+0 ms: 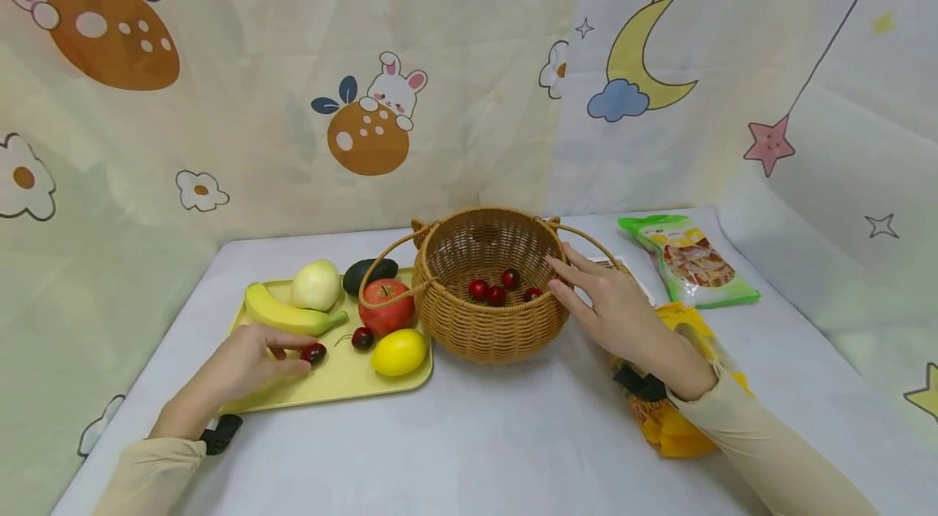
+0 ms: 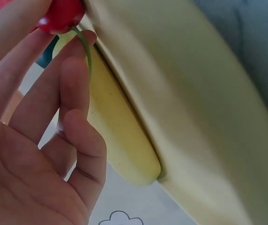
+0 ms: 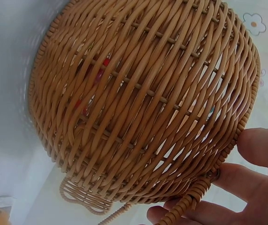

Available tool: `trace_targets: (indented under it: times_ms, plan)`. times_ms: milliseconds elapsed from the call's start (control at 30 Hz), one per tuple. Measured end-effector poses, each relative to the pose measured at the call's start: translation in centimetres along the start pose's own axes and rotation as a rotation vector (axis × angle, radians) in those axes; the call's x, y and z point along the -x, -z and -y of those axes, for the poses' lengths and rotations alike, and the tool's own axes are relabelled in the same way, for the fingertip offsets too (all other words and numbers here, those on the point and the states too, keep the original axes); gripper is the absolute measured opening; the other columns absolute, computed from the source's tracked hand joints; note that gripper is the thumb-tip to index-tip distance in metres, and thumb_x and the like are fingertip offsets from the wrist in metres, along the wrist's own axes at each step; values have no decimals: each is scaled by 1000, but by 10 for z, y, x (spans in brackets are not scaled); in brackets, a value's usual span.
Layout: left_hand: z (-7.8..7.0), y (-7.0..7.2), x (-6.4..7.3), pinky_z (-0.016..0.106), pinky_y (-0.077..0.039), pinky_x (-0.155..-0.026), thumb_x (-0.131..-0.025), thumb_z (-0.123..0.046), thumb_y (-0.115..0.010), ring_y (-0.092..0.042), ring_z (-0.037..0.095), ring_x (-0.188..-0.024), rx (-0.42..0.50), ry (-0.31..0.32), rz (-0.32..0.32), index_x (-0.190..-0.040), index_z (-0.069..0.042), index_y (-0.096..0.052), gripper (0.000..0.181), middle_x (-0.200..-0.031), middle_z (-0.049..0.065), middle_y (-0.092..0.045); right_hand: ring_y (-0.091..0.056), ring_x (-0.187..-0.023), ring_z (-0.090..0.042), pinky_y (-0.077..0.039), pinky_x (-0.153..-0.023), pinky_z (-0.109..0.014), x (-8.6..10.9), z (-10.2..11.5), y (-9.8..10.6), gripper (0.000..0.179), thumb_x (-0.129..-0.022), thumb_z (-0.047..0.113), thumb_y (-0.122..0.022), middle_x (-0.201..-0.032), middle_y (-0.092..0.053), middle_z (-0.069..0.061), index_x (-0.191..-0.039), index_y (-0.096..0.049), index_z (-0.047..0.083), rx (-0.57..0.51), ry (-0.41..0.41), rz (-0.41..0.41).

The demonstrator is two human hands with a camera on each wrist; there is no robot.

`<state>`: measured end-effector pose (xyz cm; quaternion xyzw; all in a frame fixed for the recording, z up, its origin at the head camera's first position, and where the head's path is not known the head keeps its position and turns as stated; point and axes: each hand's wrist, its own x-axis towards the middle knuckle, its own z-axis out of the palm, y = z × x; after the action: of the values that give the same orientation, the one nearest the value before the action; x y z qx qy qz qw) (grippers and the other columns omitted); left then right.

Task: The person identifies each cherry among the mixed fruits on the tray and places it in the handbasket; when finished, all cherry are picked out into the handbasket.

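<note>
In the head view my left hand (image 1: 252,363) is over the yellow tray (image 1: 293,400), pinching a dark red cherry (image 1: 313,353) between thumb and fingertips. The left wrist view shows that cherry (image 2: 63,16) with its green stem, beside the banana (image 2: 120,126). A second cherry (image 1: 362,338) lies on the tray near the apple (image 1: 386,306) and lemon (image 1: 399,352). My right hand (image 1: 611,306) touches the right rim of the wicker basket (image 1: 493,337) with fairly straight fingers. Several cherries (image 1: 497,295) lie inside the basket. In the right wrist view, fingertips (image 3: 249,145) meet the rim beside the handle.
The tray also carries a pale round fruit (image 1: 317,285) and a dark green avocado (image 1: 370,277). Right of the basket lie a green-edged snack bag (image 1: 696,264) and a yellow snack bag (image 1: 674,426), partly under my right forearm. A printed curtain (image 1: 476,93) hangs behind the table.
</note>
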<state>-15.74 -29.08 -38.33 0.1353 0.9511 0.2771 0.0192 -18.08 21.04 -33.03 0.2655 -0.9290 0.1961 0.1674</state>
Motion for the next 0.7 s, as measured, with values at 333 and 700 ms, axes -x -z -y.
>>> trace_targets:
  times_ms: [333,700]
  plan:
    - [-3,-3,-2,21,-46,-60,-80,-29,-88,-54,0,-70,14,-8,0,-112,-13,-81,37,-102,1,-81,-70,-109,-45,-54,-96,-57,1,0,1,47,-107,32,-55,-157,-45,-23,-148,-55,10,-4,-5,2]
    - [0,-1,-4,20,-45,-59,-81,-27,-87,-53,0,-69,43,4,40,-111,-16,-82,32,-107,3,-80,-70,-107,-45,-55,-95,-57,1,0,1,47,-108,33,-53,-158,-44,-23,-149,-54,11,2,-5,10]
